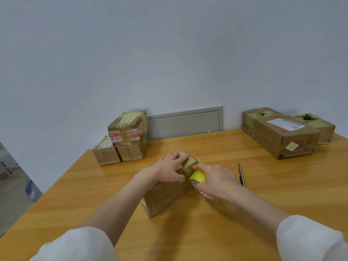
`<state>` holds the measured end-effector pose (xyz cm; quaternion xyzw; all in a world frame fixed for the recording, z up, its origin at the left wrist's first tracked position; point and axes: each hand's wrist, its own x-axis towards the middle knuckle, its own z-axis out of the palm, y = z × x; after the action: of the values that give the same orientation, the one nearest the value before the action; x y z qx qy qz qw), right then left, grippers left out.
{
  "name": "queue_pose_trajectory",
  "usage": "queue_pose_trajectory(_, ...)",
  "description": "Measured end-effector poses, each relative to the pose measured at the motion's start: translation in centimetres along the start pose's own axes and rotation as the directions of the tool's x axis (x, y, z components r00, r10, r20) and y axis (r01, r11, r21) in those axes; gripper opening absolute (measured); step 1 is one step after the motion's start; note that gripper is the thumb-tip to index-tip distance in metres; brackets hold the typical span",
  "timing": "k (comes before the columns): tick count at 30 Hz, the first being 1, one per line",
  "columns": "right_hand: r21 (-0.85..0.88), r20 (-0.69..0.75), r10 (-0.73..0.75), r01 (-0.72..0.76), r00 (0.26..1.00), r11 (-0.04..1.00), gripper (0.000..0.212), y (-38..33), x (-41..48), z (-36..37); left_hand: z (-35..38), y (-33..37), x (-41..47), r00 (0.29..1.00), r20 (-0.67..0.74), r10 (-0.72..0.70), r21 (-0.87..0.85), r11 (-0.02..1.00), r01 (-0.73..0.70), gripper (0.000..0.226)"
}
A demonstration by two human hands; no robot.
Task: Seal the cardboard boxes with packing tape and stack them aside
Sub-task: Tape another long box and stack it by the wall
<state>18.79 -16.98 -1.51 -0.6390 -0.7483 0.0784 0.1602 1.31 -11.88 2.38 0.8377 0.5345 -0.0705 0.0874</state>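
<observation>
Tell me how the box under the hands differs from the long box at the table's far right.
The box under the hands is smaller than the long box. The left hand presses it and the right hand holds a yellow tape roll to it; the long box lies untouched. The long box bears a white label; none shows on the smaller. Both are brown cardboard.
</observation>
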Motion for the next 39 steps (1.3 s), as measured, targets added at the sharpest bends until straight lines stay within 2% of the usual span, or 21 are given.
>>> queue_pose_trajectory(3, 0.068, 0.007, 0.024, -0.025, 1.0, 0.997, 0.057, 0.5, -0.1, -0.2, -0.1, -0.6, -0.8, 0.98, -0.11, -0.166, -0.039, 0.986, 0.162, 0.09)
queue_pose_trajectory(6, 0.114, -0.01, 0.018, -0.017, 1.0, 0.993, 0.06, 0.0, 0.2, -1.2, -0.5, -1.1, -1.5, 0.982, -0.103, -0.158, -0.126, 0.981, 0.145, 0.082)
queue_pose_trajectory(8, 0.194, -0.06, 0.024, -0.012, 0.998, 0.981, 0.061, -0.3, 1.0, -2.7, -1.5, -1.7, -1.8, 0.992, -0.044, -0.121, -0.244, 0.964, 0.107, 0.073)
queue_pose_trajectory(11, 0.433, -0.107, 0.018, 0.03, 0.994, 0.901, 0.064, -0.4, 2.5, -4.8, -3.0, -2.3, -2.7, 0.99, 0.114, -0.08, -0.403, 0.907, 0.12, 0.05)
queue_pose_trajectory(13, 0.586, -0.134, 0.026, 0.058, 0.991, 0.808, 0.059, -0.6, 3.4, -5.3, -3.4, -2.5, -2.9, 0.994, 0.024, -0.106, -0.29, 0.951, 0.108, 0.043)
queue_pose_trajectory(15, 0.655, -0.154, 0.07, 0.049, 0.986, 0.754, 0.052, -1.3, 4.3, -5.0, -3.0, -2.2, -3.0, 0.967, -0.202, -0.155, -0.016, 0.988, 0.154, 0.046)
queue_pose_trajectory(16, 0.655, -0.165, 0.089, 0.042, 0.982, 0.755, 0.049, -1.9, 4.8, -4.8, -2.5, -1.8, -3.1, 0.949, -0.283, -0.141, 0.093, 0.98, 0.174, 0.052)
queue_pose_trajectory(17, 0.645, -0.179, 0.099, 0.041, 0.979, 0.763, 0.047, -2.5, 5.2, -4.5, -1.7, -1.4, -3.1, 0.943, -0.306, -0.128, 0.155, 0.971, 0.182, 0.065)
queue_pose_trajectory(19, 0.632, -0.198, 0.105, 0.045, 0.975, 0.774, 0.046, -3.4, 5.9, -4.0, 0.0, -0.8, -3.3, 0.96, -0.222, -0.171, 0.177, 0.961, 0.212, 0.107)
queue_pose_trajectory(21, 0.636, -0.182, 0.094, 0.044, 0.979, 0.771, 0.05, -3.8, 6.0, -3.8, 1.3, -0.8, -3.4, 0.953, -0.216, -0.213, 0.217, 0.941, 0.259, 0.126)
queue_pose_trajectory(24, 0.584, -0.164, 0.018, 0.082, 0.986, 0.808, 0.061, -3.7, 5.6, -3.3, 1.8, -1.5, -2.9, 0.927, -0.311, -0.209, 0.225, 0.931, 0.286, 0.119)
queue_pose_trajectory(27, 0.538, -0.175, -0.009, 0.103, 0.984, 0.837, 0.064, -3.9, 5.3, -3.5, 1.7, -1.8, -2.3, 0.932, -0.295, -0.211, 0.219, 0.934, 0.281, 0.117)
queue_pose_trajectory(32, 0.335, -0.051, 0.008, 0.01, 0.999, 0.942, 0.042, -3.9, 4.6, -4.8, 1.1, -3.0, -1.9, 0.948, -0.208, -0.241, 0.146, 0.951, 0.273, 0.114)
queue_pose_trajectory(39, 0.297, 0.002, 0.029, -0.028, 1.0, 0.954, 0.038, -3.0, 2.9, -4.5, 1.0, -3.4, -1.6, 0.964, -0.189, -0.189, 0.144, 0.966, 0.217, 0.112)
